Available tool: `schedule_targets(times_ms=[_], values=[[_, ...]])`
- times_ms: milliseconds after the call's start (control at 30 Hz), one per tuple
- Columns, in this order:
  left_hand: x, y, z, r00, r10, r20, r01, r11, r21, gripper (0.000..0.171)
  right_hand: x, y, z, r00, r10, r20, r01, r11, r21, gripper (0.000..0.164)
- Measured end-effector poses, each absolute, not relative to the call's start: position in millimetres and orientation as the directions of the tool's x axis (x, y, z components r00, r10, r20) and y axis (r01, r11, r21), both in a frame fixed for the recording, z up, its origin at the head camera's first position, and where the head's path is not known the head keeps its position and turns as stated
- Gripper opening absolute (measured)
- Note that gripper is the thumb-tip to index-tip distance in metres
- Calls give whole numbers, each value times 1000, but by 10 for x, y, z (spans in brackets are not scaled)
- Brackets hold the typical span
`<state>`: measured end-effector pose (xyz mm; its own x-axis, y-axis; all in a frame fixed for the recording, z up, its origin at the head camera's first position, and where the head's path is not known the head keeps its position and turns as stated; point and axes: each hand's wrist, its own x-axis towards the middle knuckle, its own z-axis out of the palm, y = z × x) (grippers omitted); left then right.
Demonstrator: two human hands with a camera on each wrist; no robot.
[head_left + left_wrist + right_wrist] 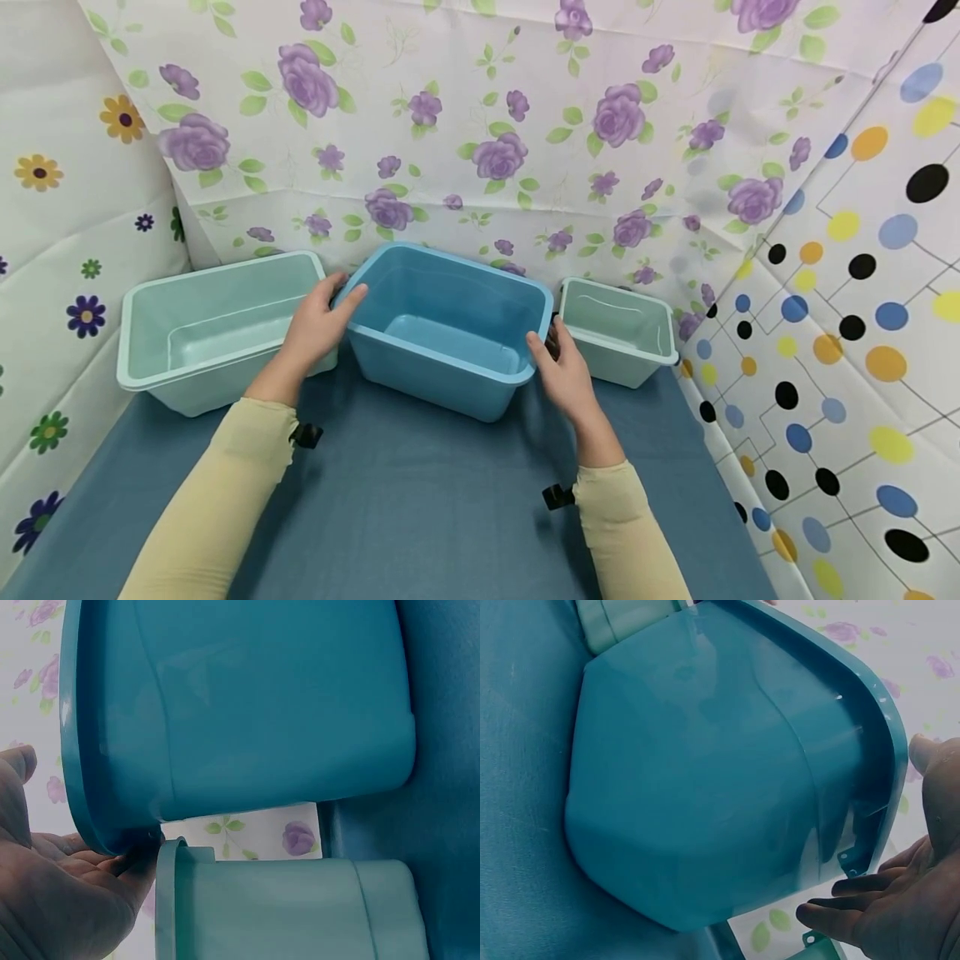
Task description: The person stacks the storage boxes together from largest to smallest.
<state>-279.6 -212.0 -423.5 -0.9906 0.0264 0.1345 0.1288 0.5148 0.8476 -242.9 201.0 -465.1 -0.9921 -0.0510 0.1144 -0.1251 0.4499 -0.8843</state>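
Head view: the blue rectangular plastic bin (427,379) stands on the surface (435,508) between a larger pale-green bin (191,388) and a smaller pale-green bin (615,362). Left hand (317,327) and right hand (566,373) flank its ends.

Left wrist view: extended fingers (139,876) under the rim, thumb apart.

Right wrist view: fingers and thumb apart beside the rim; contact cannot be told.

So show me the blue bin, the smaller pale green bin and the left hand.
Blue bin (435,384), head view, front wall.
Smaller pale green bin (618,367), head view, front wall.
Left hand (314,327), head view, back of the hand.
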Motion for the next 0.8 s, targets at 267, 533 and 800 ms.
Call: schedule_targets(times_ms=[267, 533, 800], values=[[-2898, -2157, -4193, -992, 69, 107, 128, 501, 856, 98, -2467, 1985, -4571, -995, -47, 89, -101, 456, -884, 105], [-3026, -2180, -4184, -993, 87, 76, 110, 506, 856, 98, -2489, 1980, -4495, -994, -70, 83, -106, 469, -877, 107], [-3112, -2182, -4144, -996, 89, 28, 69, 508, 859, 93, -2527, 1961, -4407, -997, -69, 37, -67, 512, -856, 104]])
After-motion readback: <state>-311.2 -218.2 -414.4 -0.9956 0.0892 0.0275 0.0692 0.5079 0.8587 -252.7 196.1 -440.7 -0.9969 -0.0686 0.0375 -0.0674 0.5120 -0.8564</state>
